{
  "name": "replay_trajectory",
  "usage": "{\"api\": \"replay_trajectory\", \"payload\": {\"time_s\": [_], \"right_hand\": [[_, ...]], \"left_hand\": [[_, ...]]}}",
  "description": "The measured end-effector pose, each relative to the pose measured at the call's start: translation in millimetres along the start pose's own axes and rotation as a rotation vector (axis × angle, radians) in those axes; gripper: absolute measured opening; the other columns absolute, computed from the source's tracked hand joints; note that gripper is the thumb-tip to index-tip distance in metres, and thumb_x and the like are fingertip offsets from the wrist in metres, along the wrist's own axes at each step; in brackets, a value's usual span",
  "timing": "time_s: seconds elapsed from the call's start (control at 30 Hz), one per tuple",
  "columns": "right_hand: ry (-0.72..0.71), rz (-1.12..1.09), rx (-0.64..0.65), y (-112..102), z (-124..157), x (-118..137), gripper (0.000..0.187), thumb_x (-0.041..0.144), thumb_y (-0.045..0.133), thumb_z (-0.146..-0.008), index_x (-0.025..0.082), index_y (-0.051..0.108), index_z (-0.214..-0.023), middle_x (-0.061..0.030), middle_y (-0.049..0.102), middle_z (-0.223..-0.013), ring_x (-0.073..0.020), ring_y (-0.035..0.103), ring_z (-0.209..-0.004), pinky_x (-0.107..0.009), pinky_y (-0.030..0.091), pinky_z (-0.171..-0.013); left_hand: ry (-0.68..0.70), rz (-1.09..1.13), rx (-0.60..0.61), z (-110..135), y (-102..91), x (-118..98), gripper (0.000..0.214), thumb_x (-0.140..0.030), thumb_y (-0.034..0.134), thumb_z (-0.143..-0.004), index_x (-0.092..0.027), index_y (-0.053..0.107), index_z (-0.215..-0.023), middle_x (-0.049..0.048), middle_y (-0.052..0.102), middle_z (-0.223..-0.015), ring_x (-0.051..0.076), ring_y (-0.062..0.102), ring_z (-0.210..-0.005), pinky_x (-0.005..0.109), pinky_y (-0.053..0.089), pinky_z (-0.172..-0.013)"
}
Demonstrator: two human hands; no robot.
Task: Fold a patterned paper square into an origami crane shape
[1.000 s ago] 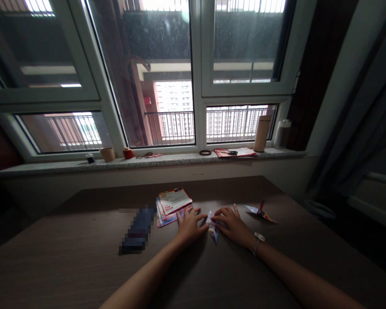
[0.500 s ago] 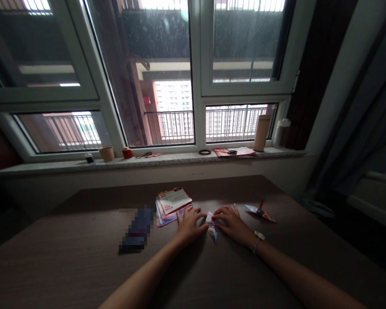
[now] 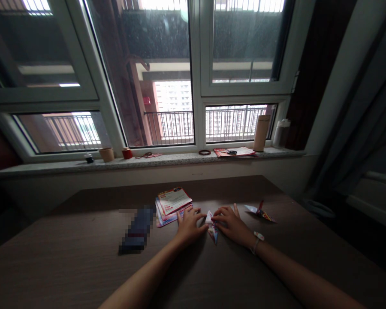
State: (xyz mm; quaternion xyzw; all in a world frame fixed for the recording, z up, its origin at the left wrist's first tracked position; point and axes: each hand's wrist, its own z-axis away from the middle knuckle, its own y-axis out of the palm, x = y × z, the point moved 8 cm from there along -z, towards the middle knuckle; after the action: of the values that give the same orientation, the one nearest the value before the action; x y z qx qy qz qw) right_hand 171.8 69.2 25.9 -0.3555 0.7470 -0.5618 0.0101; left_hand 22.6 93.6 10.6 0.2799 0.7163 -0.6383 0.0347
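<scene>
A small folded piece of patterned paper (image 3: 212, 228) lies on the brown table (image 3: 83, 266) between my two hands. My left hand (image 3: 189, 225) rests on the table at the paper's left edge, fingers bent and pressing its side. My right hand (image 3: 232, 223) pinches the paper's upper right part with thumb and forefinger; a watch sits on that wrist. Behind my left hand lies a stack of colourful paper sheets (image 3: 172, 204).
A finished folded paper figure (image 3: 260, 213) lies to the right of my right hand. A dark blurred object (image 3: 138, 229) lies to the left. The windowsill (image 3: 167, 161) carries cups, a tall flask (image 3: 261, 132), a jar, scissors and papers. A curtain hangs at right.
</scene>
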Motion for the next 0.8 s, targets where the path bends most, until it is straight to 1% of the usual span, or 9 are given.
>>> {"api": "replay_trajectory", "payload": {"time_s": [0.1, 0.37, 0.6, 0.7, 0.8], "right_hand": [[0.0, 0.008, 0.003, -0.2, 0.0, 0.5, 0.021, 0.033, 0.054, -0.091, 0.036, 0.068, -0.106, -0.0005, 0.064, -0.111, -0.0223, 0.049, -0.114, -0.064, -0.003, -0.11], [0.01, -0.011, 0.007, -0.8, 0.9, 1.3, 0.021, 0.033, 0.053, -0.091, 0.036, 0.067, -0.106, 0.001, 0.064, -0.111, -0.0215, 0.048, -0.113, -0.062, -0.005, -0.111], [0.013, -0.012, 0.027, 0.9, 0.2, 0.6, 0.023, 0.034, 0.052, -0.092, 0.035, 0.067, -0.109, -0.0012, 0.064, -0.113, -0.0229, 0.048, -0.114, -0.062, -0.005, -0.11], [0.02, -0.019, 0.026, 0.7, 0.2, 0.4, 0.024, 0.034, 0.05, -0.092, 0.035, 0.067, -0.109, -0.0023, 0.064, -0.113, -0.0236, 0.048, -0.114, -0.062, -0.005, -0.11], [0.018, -0.021, 0.022, 0.2, 0.6, 0.8, 0.023, 0.033, 0.051, -0.092, 0.036, 0.066, -0.109, -0.0007, 0.064, -0.112, -0.0231, 0.048, -0.114, -0.063, -0.005, -0.11]], "left_hand": [[-0.003, -0.001, 0.0, -0.4, 1.0, 1.1, 0.033, -0.043, 0.066, -0.078, -0.04, 0.064, -0.111, -0.0005, 0.052, -0.134, 0.032, 0.034, -0.131, 0.069, 0.005, -0.107], [-0.002, -0.002, 0.009, -0.8, 0.6, 1.0, 0.033, -0.044, 0.065, -0.079, -0.039, 0.064, -0.111, 0.0002, 0.051, -0.135, 0.031, 0.034, -0.131, 0.064, 0.007, -0.109], [0.0, -0.001, 0.006, -0.2, 1.2, 1.0, 0.033, -0.043, 0.065, -0.078, -0.037, 0.063, -0.11, 0.0005, 0.051, -0.135, 0.031, 0.033, -0.131, 0.065, 0.007, -0.109], [-0.003, -0.002, 0.014, -0.1, 1.6, 1.1, 0.034, -0.043, 0.065, -0.078, -0.037, 0.063, -0.111, 0.0006, 0.051, -0.135, 0.031, 0.033, -0.131, 0.064, 0.006, -0.109], [-0.006, -0.002, 0.01, 0.1, 0.6, 0.6, 0.038, -0.043, 0.065, -0.079, -0.038, 0.06, -0.116, 0.0005, 0.05, -0.135, 0.031, 0.034, -0.131, 0.064, 0.007, -0.11]]}}
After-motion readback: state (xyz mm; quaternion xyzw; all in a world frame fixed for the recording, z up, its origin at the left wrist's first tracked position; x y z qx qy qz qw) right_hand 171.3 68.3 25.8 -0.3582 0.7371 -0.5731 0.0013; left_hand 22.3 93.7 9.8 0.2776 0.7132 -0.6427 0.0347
